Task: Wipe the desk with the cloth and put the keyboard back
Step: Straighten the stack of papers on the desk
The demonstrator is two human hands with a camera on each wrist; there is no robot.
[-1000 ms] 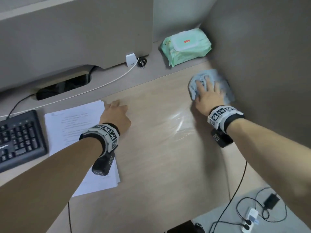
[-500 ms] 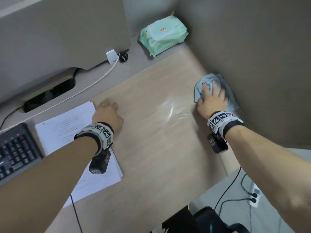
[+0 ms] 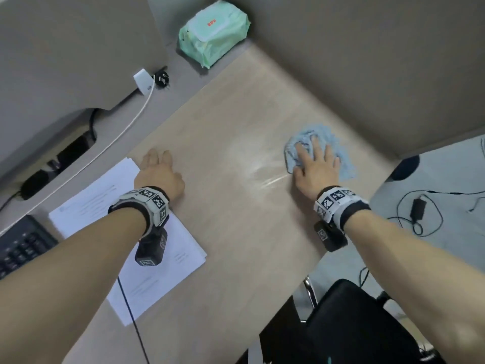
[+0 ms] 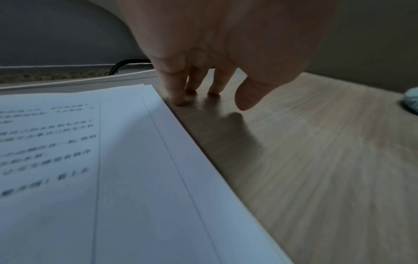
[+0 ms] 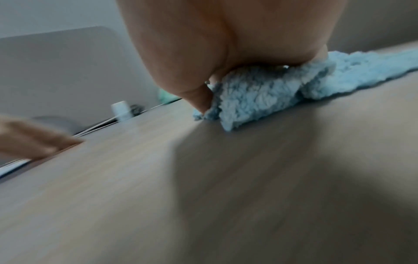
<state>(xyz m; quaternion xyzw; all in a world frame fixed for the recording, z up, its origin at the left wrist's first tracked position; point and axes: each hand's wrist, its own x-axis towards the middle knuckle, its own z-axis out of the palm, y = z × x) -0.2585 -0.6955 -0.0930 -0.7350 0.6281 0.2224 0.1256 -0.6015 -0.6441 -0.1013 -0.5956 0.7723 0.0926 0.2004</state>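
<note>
Cloth (image 3: 319,151), pale blue, fluffy and bunched, lies at three o'clock on the tabletop (image 3: 236,232) under the flat, spread right hand (image 3: 316,169). Left hand (image 3: 157,174), fingers relaxed, rests by the papers (image 3: 168,271); keyboard (image 3: 21,245) at nine o'clock.

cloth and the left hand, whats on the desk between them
Nothing stands there: in the head view only bare desk with a shiny streak separates the left hand from the cloth.

Head view high above, looking down, wrist views low, close, forward, all sharing the desk (image 3: 236,232)
</note>
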